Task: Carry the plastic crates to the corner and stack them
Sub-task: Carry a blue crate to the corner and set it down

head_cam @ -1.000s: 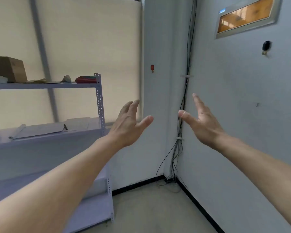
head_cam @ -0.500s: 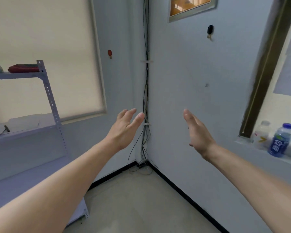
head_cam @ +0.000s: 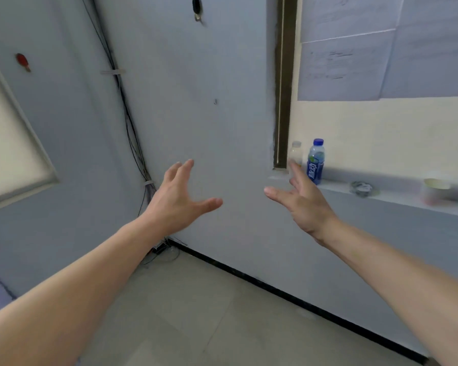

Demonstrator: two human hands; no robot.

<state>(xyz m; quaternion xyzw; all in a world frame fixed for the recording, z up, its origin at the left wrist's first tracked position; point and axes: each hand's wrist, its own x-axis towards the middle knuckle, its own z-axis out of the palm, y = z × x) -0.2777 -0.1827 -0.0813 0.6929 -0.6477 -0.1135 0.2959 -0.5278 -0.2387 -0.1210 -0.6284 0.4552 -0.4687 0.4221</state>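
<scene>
Crates nowhere in view. My left hand and right hand raised apart, fingers spread, empty, likely ready for grab. Corner floor below hands bare.

The head has turned to the right. The metal shelf that was on the left is gone from view, and so is the orange picture up high. The black cables in the corner now sit further left. The blue bottle and the clear bottle on the window ledge have moved toward the middle, and more of the ledge shows. The left hand and the right hand now spread their thumbs wider than half a second ago.
</scene>
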